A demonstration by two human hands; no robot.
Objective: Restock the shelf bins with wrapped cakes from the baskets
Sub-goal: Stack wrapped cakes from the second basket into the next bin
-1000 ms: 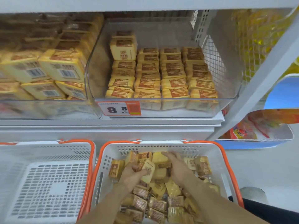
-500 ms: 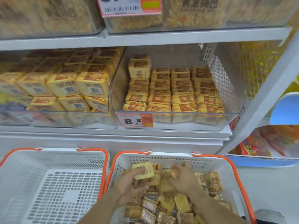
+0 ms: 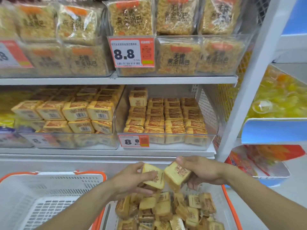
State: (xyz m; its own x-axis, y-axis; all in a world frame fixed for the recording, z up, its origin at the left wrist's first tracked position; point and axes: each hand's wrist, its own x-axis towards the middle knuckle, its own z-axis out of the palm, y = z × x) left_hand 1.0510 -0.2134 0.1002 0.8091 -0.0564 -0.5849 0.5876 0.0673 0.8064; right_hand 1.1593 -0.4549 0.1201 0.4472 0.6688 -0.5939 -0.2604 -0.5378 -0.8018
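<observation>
Wrapped cakes were the stock in hand; most lay loose in the right basket [image 3: 231,208], and neat rows already filled much of the right shelf bin [image 3: 166,145] on the lower shelf [image 3: 106,151]. That bin had free height above its rows, apart from one taller stack at back left. The left bin [image 3: 69,143] beside it looked fuller. The left basket [image 3: 49,185] showed only bare mesh. Bags of puffed snacks [image 3: 131,19] sat on the shelf above; not part of this job.

Left hand [image 3: 131,181]: fingers curled around one cake [image 3: 153,177], possibly more beneath it, hard to tell. Right hand [image 3: 204,171]: fingers gripped a second cake [image 3: 177,173], with another seemingly tucked under. Both loads were held above the right basket, just below the shelf edge, corners nearly touching.

Judgement on the step: carry to the right bin. To do it well, each cake should go label-up and in line with the existing rows, set down on the lower front rows rather than dropped. Grip should stay light, since soft cake in thin wrap would likely dent. Hands should clear the bin's front wall and its price tag [image 3: 133,141] on entry.
</observation>
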